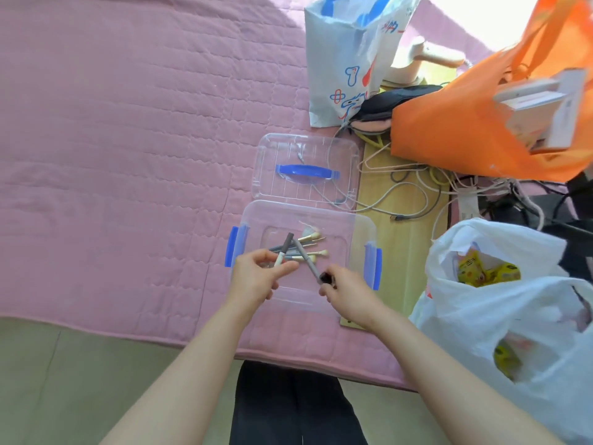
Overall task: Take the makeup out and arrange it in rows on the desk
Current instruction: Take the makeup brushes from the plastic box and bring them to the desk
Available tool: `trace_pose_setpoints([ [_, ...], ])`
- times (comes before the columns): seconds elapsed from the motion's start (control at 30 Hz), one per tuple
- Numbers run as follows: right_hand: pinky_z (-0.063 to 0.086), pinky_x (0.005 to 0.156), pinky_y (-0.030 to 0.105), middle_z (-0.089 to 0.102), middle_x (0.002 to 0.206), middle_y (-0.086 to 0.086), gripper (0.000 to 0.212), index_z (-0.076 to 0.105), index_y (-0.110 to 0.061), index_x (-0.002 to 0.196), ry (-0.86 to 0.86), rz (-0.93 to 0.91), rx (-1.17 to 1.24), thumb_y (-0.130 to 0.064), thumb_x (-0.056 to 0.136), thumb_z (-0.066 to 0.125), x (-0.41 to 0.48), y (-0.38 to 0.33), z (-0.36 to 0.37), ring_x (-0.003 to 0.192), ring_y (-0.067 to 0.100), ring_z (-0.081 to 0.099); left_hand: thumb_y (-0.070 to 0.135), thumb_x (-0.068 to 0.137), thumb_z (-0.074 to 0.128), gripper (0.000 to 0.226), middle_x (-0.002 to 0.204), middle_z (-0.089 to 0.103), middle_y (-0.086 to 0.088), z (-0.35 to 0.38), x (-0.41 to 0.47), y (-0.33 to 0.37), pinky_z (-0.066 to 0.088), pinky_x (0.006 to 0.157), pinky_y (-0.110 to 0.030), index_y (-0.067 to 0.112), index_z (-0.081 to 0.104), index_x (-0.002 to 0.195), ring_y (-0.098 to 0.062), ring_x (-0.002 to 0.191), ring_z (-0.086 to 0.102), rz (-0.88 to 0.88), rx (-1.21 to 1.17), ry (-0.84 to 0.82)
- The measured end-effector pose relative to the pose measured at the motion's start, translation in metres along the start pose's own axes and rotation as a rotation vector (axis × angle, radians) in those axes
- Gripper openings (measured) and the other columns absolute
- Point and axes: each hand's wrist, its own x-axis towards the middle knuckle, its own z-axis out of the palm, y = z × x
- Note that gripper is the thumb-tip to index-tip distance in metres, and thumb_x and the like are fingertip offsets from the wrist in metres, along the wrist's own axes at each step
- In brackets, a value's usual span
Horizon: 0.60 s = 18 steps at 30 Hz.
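A grey-and-white makeup stick (285,249) is pinched by fingers (286,268) of the left hand (255,281), a slim grey pencil (305,256) by the right hand (348,295), over the clear plastic box (369,234); removal is underway, and laying rows is judged next.

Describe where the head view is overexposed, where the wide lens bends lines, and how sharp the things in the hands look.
Head view: the sunlit patch at top right is blown out white; stitch lines on the pink quilted cover bow from wide-angle distortion; the grey-and-white pencil in the left hand and grey pencil in the right hand look soft.
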Motion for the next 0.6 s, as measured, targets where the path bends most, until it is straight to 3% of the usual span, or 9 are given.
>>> trace_pose_setpoints([
  [0.13, 0.049, 0.068, 0.035, 0.062, 0.084, 0.007, 0.007, 0.055, -0.019, 0.086, 0.0, 0.029, 0.134, -0.014, 0.09, 0.052, -0.035, -0.013, -0.005, 0.08, 0.028, 0.059, 0.055, 0.075, 0.067, 0.034, 0.053, 0.054, 0.008, -0.005, -0.04, 0.006, 0.034, 0.039, -0.018, 0.023, 0.071, 0.068, -0.007, 0.044, 0.044, -0.005, -0.092, 0.053],
  [0.23, 0.046, 0.061, 0.031, 0.063, 0.084, 0.003, 0.01, 0.054, -0.022, 0.085, -0.021, 0.041, 0.245, -0.014, 0.091, 0.05, -0.063, -0.021, -0.01, 0.071, 0.021, 0.056, 0.038, 0.087, 0.055, 0.026, 0.056, 0.049, 0.001, -0.01, -0.067, 0.011, 0.035, 0.039, -0.018, 0.021, 0.069, 0.075, -0.006, 0.044, 0.044, -0.046, -0.196, 0.081],
  [0.3, 0.047, 0.06, 0.029, 0.061, 0.08, -0.001, 0.012, 0.054, -0.023, 0.084, -0.017, 0.035, 0.295, -0.014, 0.091, 0.051, -0.08, -0.027, -0.015, 0.067, 0.016, 0.056, 0.031, 0.089, 0.055, 0.019, 0.06, 0.049, -0.002, -0.014, -0.085, 0.016, 0.037, 0.041, -0.019, 0.017, 0.067, 0.082, -0.007, 0.045, 0.044, -0.074, -0.273, 0.078],
  [0.47, 0.047, 0.059, 0.024, 0.059, 0.07, -0.004, 0.005, 0.058, -0.013, 0.092, -0.009, 0.003, 0.336, -0.011, 0.089, 0.055, -0.119, -0.047, -0.028, 0.062, 0.011, 0.057, 0.036, 0.089, 0.064, 0.02, 0.07, 0.064, 0.005, -0.03, -0.131, 0.026, 0.052, 0.054, -0.027, 0.019, 0.073, 0.086, -0.013, 0.064, 0.065, -0.104, -0.444, 0.089],
  [0.6, 0.045, 0.056, 0.02, 0.061, 0.071, -0.003, 0.007, 0.059, -0.011, 0.094, -0.029, -0.025, 0.321, -0.011, 0.089, 0.055, -0.146, -0.065, -0.031, 0.064, 0.011, 0.058, 0.034, 0.081, 0.074, 0.021, 0.06, 0.063, 0.003, -0.042, -0.171, 0.029, 0.053, 0.054, -0.026, 0.013, 0.072, 0.083, -0.013, 0.057, 0.065, -0.11, -0.567, 0.135],
])
